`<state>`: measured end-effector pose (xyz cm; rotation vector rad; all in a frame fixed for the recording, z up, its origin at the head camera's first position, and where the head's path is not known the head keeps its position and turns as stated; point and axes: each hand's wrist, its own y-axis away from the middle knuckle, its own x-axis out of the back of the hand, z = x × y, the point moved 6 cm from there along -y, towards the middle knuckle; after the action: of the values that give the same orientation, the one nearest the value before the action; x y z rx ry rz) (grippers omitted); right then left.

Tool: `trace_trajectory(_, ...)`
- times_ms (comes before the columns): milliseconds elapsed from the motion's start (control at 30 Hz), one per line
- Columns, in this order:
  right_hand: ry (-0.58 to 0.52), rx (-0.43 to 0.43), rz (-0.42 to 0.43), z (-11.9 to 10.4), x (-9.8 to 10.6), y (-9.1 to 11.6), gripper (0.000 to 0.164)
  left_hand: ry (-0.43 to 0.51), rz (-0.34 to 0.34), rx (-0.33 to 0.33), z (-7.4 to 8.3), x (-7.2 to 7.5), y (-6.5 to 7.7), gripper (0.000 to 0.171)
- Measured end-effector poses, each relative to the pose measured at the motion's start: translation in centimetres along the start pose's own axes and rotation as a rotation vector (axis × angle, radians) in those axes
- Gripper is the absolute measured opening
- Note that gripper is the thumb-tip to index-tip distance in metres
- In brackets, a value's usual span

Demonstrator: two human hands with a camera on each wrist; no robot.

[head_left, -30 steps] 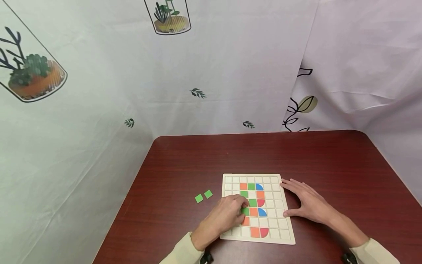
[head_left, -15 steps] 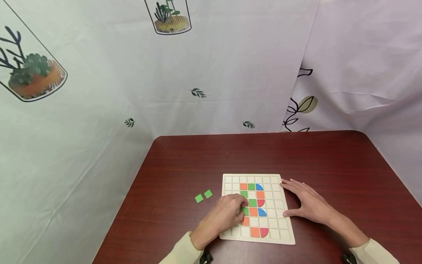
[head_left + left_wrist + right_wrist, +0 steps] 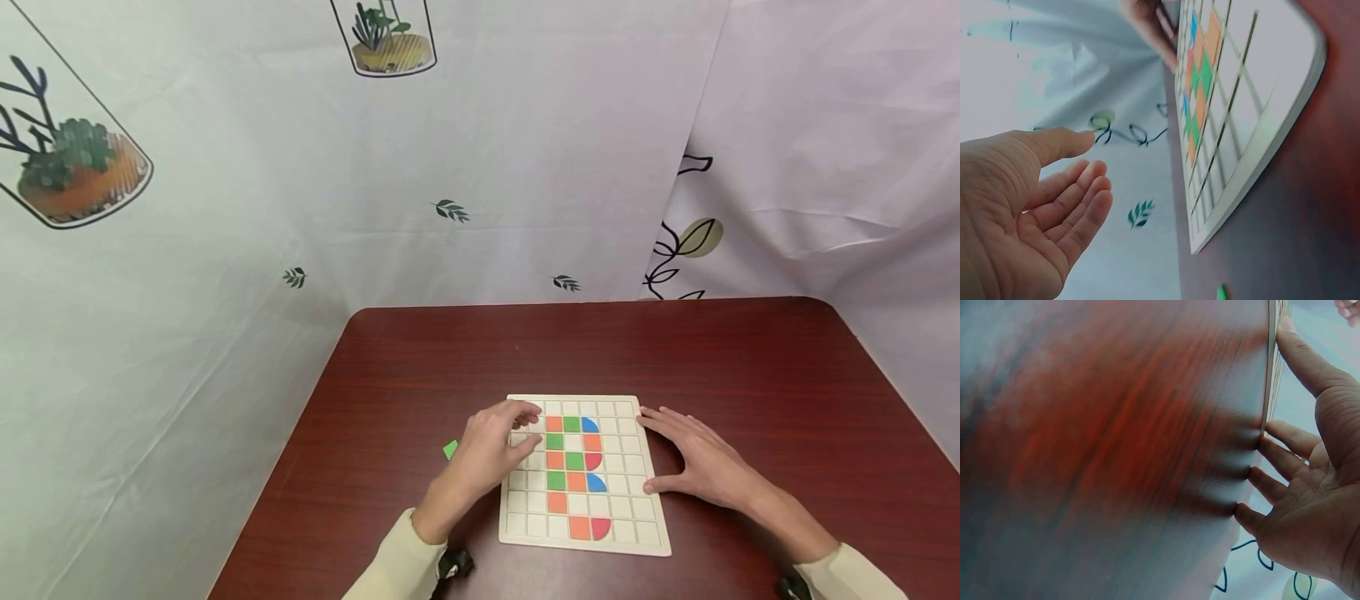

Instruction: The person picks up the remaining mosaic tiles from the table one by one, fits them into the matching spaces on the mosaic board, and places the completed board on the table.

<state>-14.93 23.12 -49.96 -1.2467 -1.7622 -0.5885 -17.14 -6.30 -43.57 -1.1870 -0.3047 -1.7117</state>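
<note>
A cream grid board (image 3: 637, 529) lies flat on the table, with orange, green, blue and red tiles set in its cells. My left hand (image 3: 487, 442) hovers over the board's left edge with relaxed fingers and nothing between them; the left wrist view shows its bare palm too. Beyond that hand, a loose green tile (image 3: 451, 450) lies on the table, partly covered by it. My right hand (image 3: 701, 458) rests at the board's right edge, thumb and fingertips spread along it. In the right wrist view the thumb (image 3: 1310, 362) touches the rim.
The dark red wooden table (image 3: 420, 358) extends around the board on every side. Behind it hangs a pale cloth (image 3: 510, 150) printed with leaves and potted plants.
My left hand has lifted off the tiles and moved up and left, uncovering an orange tile in the left tile column. It now hides one loose green tile. My right hand stays put.
</note>
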Motion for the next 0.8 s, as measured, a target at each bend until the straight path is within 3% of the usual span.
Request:
trace_trajectory(167, -0.004, 0.001, 0.001, -0.1, 0.1, 0.0, 0.099, 0.015, 0.117, 0.011, -1.4, 2.1, -0.1, 0.033)
trace_trajectory(333, -0.007, -0.013, -0.007, 0.0, 0.0, -0.1, 0.1, 0.011, 0.18, 0.065, -3.1, 3.8, 0.4, 0.035)
trace_trajectory(567, -0.003, -0.018, -0.014, 0.0, 0.0, -0.1, 0.099, -0.014, 0.213, 0.175, -5.5, 5.3, 1.6, 0.038)
trace_trajectory(800, 0.004, -0.017, -0.013, 0.1, 0.0, -0.1, 0.099, -0.059, 0.209, 0.261, -7.5, 5.6, 3.1, 0.036)
